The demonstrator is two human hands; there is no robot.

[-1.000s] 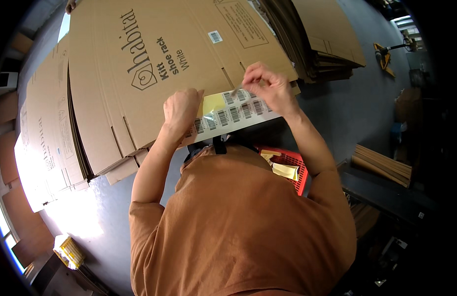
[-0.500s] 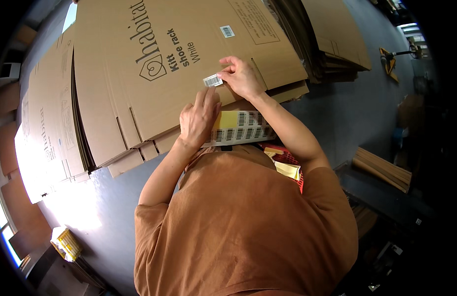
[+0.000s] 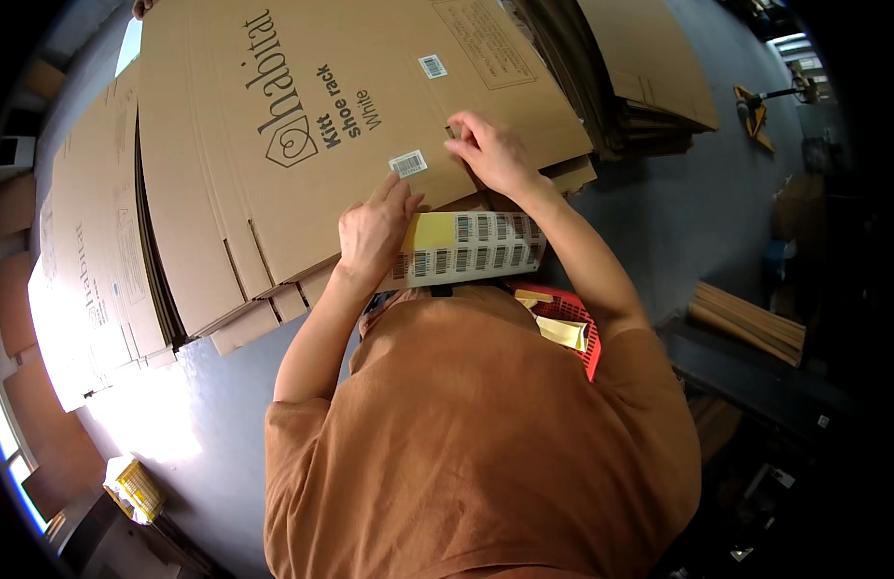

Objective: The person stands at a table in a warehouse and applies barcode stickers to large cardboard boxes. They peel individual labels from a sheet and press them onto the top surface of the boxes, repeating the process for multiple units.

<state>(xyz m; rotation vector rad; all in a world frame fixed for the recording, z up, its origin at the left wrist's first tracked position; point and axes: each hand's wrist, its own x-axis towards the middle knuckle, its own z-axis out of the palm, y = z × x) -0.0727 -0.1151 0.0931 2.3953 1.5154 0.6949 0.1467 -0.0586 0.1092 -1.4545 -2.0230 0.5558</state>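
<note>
A white barcode label (image 3: 408, 163) lies on the front of a flat brown cardboard carton (image 3: 201, 198), close to its near edge. My left hand (image 3: 372, 236) grips the left end of a sheet of barcode labels (image 3: 481, 253), with its fingertips just below that label. Part of the sheet is bare yellow backing where labels are gone. To the right of the label, my right hand (image 3: 495, 156) hovers over the carton with thumb and fingers apart, holding nothing. A second barcode label (image 3: 433, 67) sits farther up the same carton.
More flattened cartons (image 3: 99, 251) are stacked at the left, and another stack (image 3: 650, 58) stands at the back right. Beside my body is a red basket (image 3: 592, 333) with yellow paper in it. Another person's hand (image 3: 141, 8) shows at the far left corner.
My right hand has let go of the barcode label, which now rests on the carton, and has moved to the right. My left hand has drawn slightly left and nearer with the sheet.
</note>
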